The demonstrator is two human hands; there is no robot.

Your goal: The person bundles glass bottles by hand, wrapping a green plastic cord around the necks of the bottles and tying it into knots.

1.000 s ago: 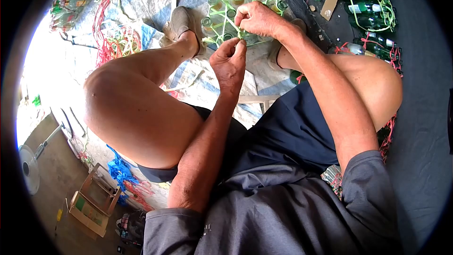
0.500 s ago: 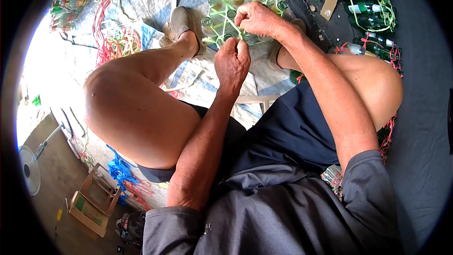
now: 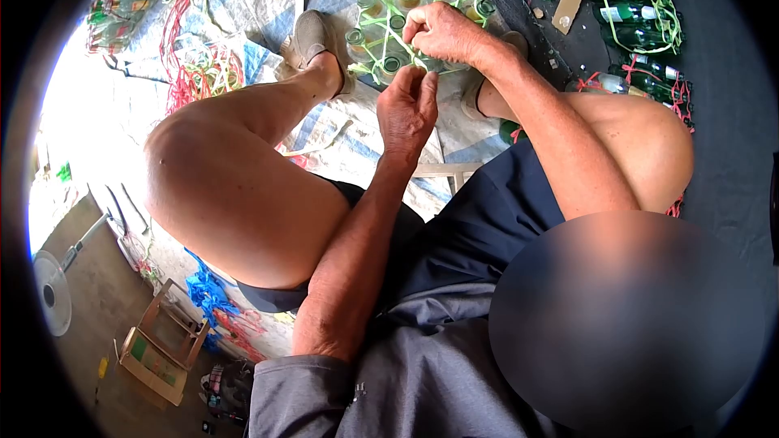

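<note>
Between my feet stands a cluster of clear glass bottles [image 3: 371, 5], upright and criss-crossed by light green plastic string [image 3: 381, 42]. My right hand [image 3: 446, 32] is over the bottles' right side, fingers closed in a pinch on the string. Just below the bottles' near edge is my left hand [image 3: 407, 109], its thumb and fingers pinched together at the string near the knot area. The exact grip of the fingertips is partly hidden by both hands.
Green bottles [image 3: 637, 15] tied with string lie at the right. A pile of red and green string [image 3: 207, 73] lies at the left on the striped sheet [image 3: 268, 0]. A cardboard strip [image 3: 570, 0] and a fan [image 3: 53, 292] are also there.
My left hand has shifted slightly right, and its thumb and fingers look a little more extended. My right hand stays almost in place. A blurred oval now covers the lower right.
</note>
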